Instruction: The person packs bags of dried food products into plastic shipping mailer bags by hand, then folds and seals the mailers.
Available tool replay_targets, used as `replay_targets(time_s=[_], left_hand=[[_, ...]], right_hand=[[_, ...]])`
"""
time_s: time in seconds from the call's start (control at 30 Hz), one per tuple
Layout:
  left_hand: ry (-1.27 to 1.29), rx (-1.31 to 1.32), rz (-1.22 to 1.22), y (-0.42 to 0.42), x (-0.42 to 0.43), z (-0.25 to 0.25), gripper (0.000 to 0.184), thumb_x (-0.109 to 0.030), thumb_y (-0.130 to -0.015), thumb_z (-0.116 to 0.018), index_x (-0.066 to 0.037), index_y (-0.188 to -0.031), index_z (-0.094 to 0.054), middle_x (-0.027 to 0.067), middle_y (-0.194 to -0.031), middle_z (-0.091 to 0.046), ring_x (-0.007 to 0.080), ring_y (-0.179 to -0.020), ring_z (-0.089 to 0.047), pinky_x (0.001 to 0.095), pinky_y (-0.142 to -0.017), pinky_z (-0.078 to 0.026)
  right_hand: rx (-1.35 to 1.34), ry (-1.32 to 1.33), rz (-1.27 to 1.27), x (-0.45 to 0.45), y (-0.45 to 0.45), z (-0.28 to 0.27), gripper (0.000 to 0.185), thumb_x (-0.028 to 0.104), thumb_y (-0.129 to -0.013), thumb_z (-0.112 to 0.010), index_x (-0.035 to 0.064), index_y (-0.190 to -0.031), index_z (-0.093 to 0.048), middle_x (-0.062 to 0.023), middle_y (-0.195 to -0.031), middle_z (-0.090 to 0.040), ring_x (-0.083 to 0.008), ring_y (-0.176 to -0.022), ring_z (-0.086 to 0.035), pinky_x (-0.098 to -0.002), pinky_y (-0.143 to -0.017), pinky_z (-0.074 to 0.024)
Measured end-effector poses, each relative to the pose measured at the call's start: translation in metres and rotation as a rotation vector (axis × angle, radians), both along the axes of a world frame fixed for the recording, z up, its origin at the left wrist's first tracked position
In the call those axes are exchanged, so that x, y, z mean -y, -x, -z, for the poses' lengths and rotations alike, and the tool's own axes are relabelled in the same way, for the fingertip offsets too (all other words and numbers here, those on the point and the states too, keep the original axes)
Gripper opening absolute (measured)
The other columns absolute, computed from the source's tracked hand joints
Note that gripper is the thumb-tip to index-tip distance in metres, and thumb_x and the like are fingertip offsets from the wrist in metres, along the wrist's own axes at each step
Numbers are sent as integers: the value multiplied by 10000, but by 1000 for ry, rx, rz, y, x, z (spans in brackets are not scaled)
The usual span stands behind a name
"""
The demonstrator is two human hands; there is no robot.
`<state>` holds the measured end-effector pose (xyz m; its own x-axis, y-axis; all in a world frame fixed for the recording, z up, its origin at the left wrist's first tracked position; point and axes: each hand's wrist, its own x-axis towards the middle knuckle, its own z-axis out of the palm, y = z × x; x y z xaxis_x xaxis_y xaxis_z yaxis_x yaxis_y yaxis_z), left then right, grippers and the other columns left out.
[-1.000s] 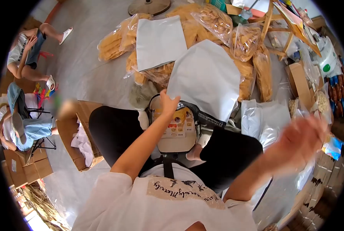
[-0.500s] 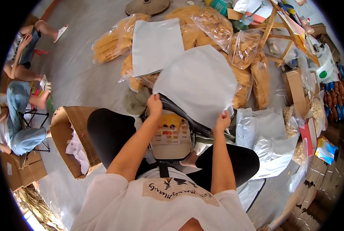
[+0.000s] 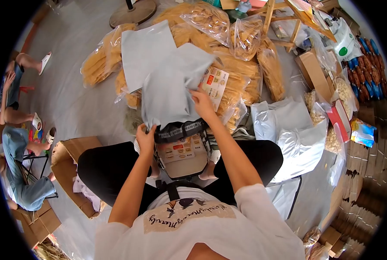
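Observation:
A grey plastic mailing bag (image 3: pixel 169 86) lies slanted in front of me, its surface creased. My left hand (image 3: pixel 145 138) pinches its near left corner. My right hand (image 3: pixel 202 104) is closed at its right edge, with the fingertips partly hidden against the plastic. Between my knees stands an open container with a black band (image 3: pixel 180 131) along its far rim. Inside it is a printed card (image 3: pixel 176 151). Another printed card (image 3: pixel 215 86) rests on yellow goods in clear bags, beside my right hand. A second flat grey mailing bag (image 3: pixel 143 52) lies farther off.
Clear bags of long yellow goods (image 3: pixel 234 65) are heaped ahead. Filled silvery bags (image 3: pixel 288 134) lie at my right knee. An open cardboard box (image 3: pixel 72 164) stands at my left. A wooden stand (image 3: pixel 295 30) is at the far right. Other people sit at the far left.
The mailing bag has turned and crumpled, moving left and nearer. My right hand has moved up and left along it, my left hand lower. The printed card on the yellow goods has come into view.

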<state>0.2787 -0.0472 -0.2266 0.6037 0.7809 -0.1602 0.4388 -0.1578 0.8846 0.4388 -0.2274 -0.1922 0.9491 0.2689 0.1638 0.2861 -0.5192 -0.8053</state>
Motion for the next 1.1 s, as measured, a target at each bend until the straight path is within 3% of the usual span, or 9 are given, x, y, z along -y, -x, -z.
replay_targets(time_s=[0.07, 0.17, 0.23, 0.3, 0.4, 0.5, 0.7, 0.97, 1.1], left_hand=[[313, -245, 101, 18, 11, -45, 269, -187, -790, -623, 53, -881, -545, 57, -604, -532, 176, -582, -547, 322, -585, -442], [294, -293, 105, 43, 13, -15, 251, -124, -769, -612, 64, -927, -563, 104, -696, -598, 212, -650, -573, 349, -627, -447], [193, -278, 91, 53, 9, 27, 235, -56, -740, -596, 53, -947, -570, 162, -749, -622, 270, -694, -598, 367, -650, -443], [54, -216, 180, 50, 9, 20, 245, -39, -731, -590, 29, -966, -577, 190, -774, -619, 304, -721, -600, 379, -661, -443], [-176, -163, 219, 34, 22, -19, 285, -1, -719, -561, -20, -1001, -588, 225, -795, -609, 365, -755, -591, 410, -676, -437], [-299, -341, 307, 21, 25, -38, 292, 24, -718, -519, -43, -992, -594, 228, -776, -597, 396, -754, -576, 450, -675, -430], [-589, -473, 603, 12, 14, -35, 130, -24, -709, -498, 8, -807, -578, 222, -738, -588, 401, -731, -576, 478, -647, -443], [-817, -392, 669, -31, -17, -85, 123, -75, -636, -560, 8, -695, -628, 224, -801, -600, 366, -777, -594, 444, -658, -475], [-529, -498, 628, -54, -28, -99, 160, -75, -632, -574, 15, -750, -633, 203, -851, -612, 355, -836, -593, 419, -731, -486]], right_hand=[[-8, 32, -237, -12, -13, -12, 168, 60, -788, -498, 15, -899, -617, -204, -962, -551, -358, -912, -515, -393, -795, -406], [-186, -264, -41, -16, -35, 8, 237, 87, -816, -467, 21, -1006, -592, -220, -1001, -542, -344, -954, -507, -410, -870, -380], [3, -247, 411, 0, -39, 24, 322, 133, -825, -478, 3, -1117, -517, -230, -1036, -535, -345, -977, -506, -410, -900, -366], [191, 548, 906, 43, -51, 101, 407, 199, -819, -515, -48, -1137, -458, -228, -1081, -530, -343, -992, -503, -382, -896, -371], [-78, 486, 1284, 87, -33, 114, 391, 245, -786, -598, -97, -965, -538, -208, -949, -556, -306, -936, -525, -410, -765, -425], [-512, -144, 927, 123, -21, 140, 343, 205, -759, -625, -83, -935, -561, -157, -841, -575, -270, -790, -575, -387, -638, -454], [-843, -531, 711, 134, -37, 59, 125, 139, -759, -596, 60, -698, -520, -29, -583, -506, -146, -456, -481, -315, -393, -396], [-441, -838, 4, 117, -59, -165, 151, 97, -866, -469, 6, -828, -583, -89, -786, -618, -168, -710, -601, -289, -681, -494], [-132, -955, -99, 101, -57, -239, 206, 122, -894, -450, -32, -858, -582, -148, -872, -636, -211, -808, -618, -319, -782, -494]])
